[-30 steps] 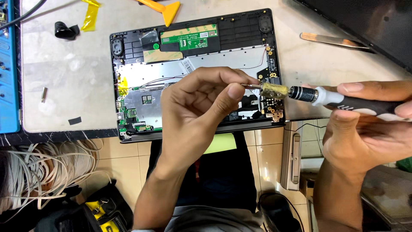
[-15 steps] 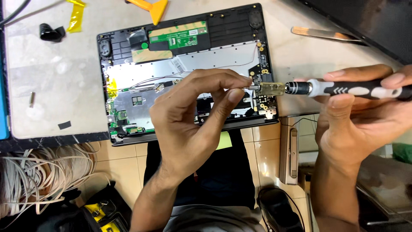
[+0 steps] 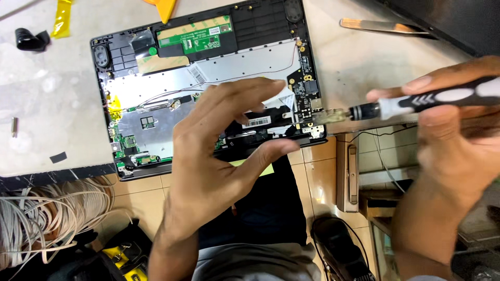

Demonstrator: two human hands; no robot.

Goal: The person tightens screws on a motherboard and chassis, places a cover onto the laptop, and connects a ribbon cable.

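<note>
One screwdriver [image 3: 416, 103], clenched in the right hand [image 3: 458, 140], lies level with its tip pointing left at the one opened laptop [image 3: 208, 88], where the left hand [image 3: 219, 156] hovers released, fingers spread

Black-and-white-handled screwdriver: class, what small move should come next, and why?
Probably steady the black-and-white-handled screwdriver and seat its tip on the small circuit board at the right edge of the opened black laptop base. The right hand holds it level there, while the left hand hovers open, gripping nothing.

head view, looking down, close, over worktable [image 3: 47, 130]
</note>
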